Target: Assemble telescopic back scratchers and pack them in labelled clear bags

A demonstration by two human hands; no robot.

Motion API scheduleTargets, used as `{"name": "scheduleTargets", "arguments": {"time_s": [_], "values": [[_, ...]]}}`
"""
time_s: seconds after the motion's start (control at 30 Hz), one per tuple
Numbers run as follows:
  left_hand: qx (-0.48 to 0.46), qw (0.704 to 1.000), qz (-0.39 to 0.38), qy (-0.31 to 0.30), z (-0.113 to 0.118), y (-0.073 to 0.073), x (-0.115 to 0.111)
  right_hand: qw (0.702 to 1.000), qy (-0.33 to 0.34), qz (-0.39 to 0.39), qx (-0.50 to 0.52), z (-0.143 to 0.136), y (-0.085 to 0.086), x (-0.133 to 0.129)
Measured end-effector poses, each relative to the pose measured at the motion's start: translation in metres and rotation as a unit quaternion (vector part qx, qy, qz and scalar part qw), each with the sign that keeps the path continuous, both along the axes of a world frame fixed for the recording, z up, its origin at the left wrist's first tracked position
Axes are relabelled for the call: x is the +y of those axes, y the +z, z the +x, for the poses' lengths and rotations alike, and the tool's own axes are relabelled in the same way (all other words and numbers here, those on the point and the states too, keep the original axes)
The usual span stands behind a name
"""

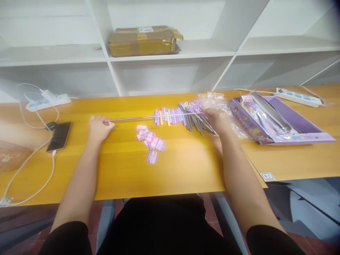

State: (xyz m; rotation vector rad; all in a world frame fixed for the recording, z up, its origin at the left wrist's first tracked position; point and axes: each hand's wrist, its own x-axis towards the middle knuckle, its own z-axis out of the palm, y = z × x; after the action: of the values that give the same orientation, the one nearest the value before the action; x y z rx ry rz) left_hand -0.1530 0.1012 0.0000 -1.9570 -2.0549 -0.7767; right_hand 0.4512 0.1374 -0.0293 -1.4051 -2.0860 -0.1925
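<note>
A thin silver telescopic rod [132, 118] with pink ends is stretched level above the table. My left hand [98, 128] is closed around its left pink end. My right hand [218, 120] grips the other end, whose tip is mostly hidden by the fingers. Beneath the rod lies a row of short pastel sticks [168, 117] in purple, pink, yellow and blue. Close to my right hand is a heap of metal rods [198, 123] with pastel, finger-like tops. Small pink and purple printed cards [152, 140] are scattered nearer to me, some overlapping.
On the right, a purple display box [294, 138] holds wrapped items, with clear plastic bags [216, 101] beside it. A phone [60, 136] on a white cable lies at left. Power strips [49, 102] stand at the back. A taped carton [143, 41] rests on the shelf.
</note>
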Motion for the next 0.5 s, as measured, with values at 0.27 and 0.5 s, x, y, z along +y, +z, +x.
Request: {"name": "scheduleTargets", "arguments": {"time_s": [0.27, 0.5], "values": [[-0.019, 1.0, 0.006, -0.017, -0.003, 0.007, 0.0, 0.995, -0.081, -0.012, 0.051, 0.039, 0.001, -0.009], [-0.025, 0.999, 0.021, -0.012, -0.007, 0.005, -0.001, 0.992, -0.123, -0.008, 0.013, 0.044, 0.009, -0.015]]}}
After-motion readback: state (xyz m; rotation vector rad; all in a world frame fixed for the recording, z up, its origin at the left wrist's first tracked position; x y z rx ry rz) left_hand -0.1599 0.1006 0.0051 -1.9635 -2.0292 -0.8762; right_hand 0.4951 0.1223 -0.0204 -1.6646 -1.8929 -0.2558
